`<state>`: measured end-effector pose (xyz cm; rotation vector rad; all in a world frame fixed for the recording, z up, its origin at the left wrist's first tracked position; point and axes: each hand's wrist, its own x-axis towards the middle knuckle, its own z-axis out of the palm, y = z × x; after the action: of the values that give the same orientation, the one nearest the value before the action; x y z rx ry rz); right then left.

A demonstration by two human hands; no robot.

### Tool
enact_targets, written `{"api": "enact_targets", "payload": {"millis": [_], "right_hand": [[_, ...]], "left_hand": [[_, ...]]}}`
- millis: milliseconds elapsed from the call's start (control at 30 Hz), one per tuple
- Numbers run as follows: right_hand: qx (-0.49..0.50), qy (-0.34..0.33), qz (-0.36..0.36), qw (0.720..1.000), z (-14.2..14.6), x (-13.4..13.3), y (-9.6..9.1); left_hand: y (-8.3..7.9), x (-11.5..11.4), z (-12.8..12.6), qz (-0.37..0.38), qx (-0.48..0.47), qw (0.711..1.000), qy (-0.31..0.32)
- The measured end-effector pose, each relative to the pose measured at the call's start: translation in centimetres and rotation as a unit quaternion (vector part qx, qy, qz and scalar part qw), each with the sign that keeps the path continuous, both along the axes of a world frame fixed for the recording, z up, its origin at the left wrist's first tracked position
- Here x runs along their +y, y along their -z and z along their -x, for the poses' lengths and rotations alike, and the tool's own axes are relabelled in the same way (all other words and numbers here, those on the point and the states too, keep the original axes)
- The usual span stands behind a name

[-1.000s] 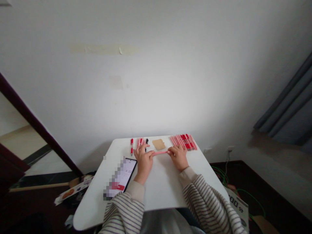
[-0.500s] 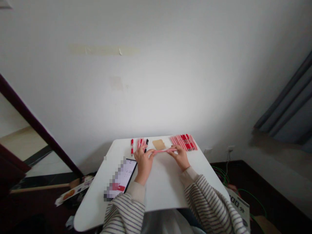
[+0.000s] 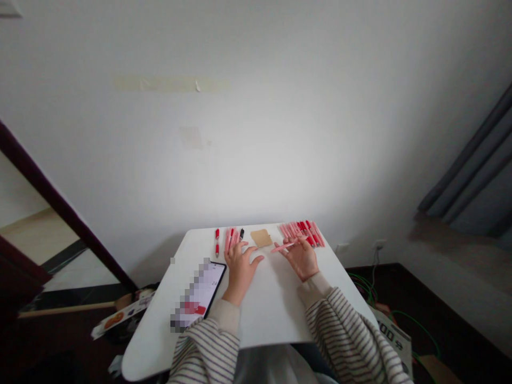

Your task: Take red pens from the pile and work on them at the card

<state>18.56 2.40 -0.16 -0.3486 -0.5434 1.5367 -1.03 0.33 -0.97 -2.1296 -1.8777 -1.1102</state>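
The white table (image 3: 274, 314) is filling the lower middle of the frame, its far edge running beside the wall (image 3: 276, 138) and its near edge passing below the forearms. Bare tabletop is stretching between the two sleeves, while a phone (image 3: 214, 277) is taking up room at the lower left. Along the far edge, a left pen group (image 3: 229, 241), a tan square (image 3: 261, 238) and a right pen row (image 3: 290, 230) are lying.

The pink pen (image 3: 282, 247) is pointing nearly sideways, its long axis slanting gently from lower left to upper right; which end is the tip, I cannot tell.

It is sitting right of centre, just below the tan square. The right hand (image 3: 303, 260) is holding it by its right part; the left hand (image 3: 240, 268) is spreading its fingers wide, apart from the pen's free end.
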Motion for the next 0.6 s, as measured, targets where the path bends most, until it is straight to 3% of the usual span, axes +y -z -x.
{"api": "enact_targets", "payload": {"millis": [333,600], "right_hand": [[0.061,-0.03,-0.003,0.998,-0.83,0.1,0.02],[0.052,-0.039,0.01,0.998,-0.87,-0.03,-0.15]], "left_hand": [[0.25,0.05,-0.04,0.016,0.013,1.0,-0.005],[0.05,-0.2,-0.2,0.027,0.04,0.999,-0.008]]}}
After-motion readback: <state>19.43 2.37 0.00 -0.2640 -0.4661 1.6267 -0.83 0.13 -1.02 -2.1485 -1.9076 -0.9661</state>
